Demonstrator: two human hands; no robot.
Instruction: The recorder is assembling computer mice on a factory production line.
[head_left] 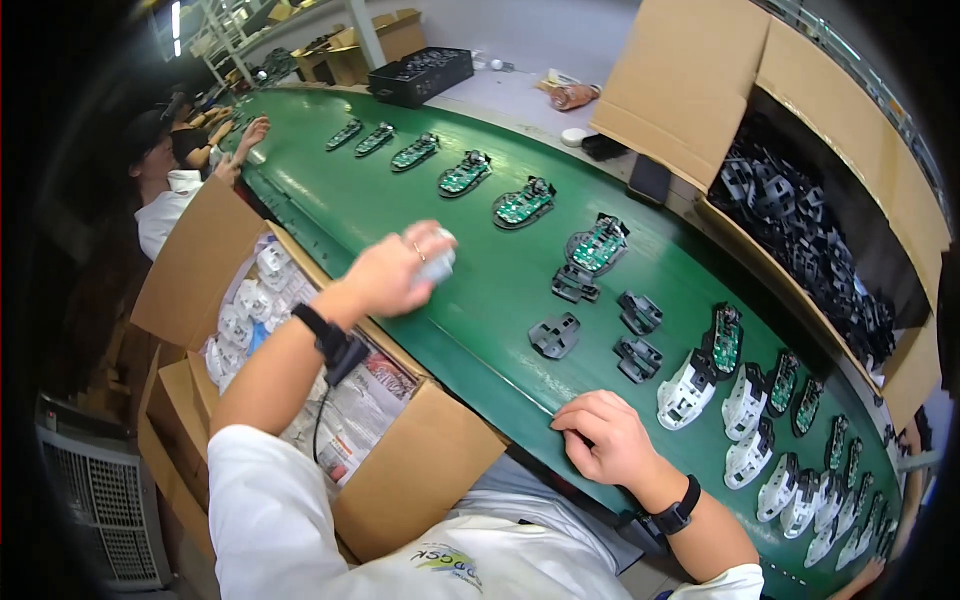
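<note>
My left hand (395,270) is curled shut around a small white plastic part (437,262), held just above the near side of the green conveyor belt (400,190). Beside that forearm an open cardboard box (200,270) holds more white parts. My right hand (605,435) lies on the belt's near edge, fingers loosely bent, holding nothing. Just beyond it sit dark plastic pieces (555,335), then white shells (685,392) with green circuit boards (600,243). A large box (690,80) of black parts stands across the belt.
</note>
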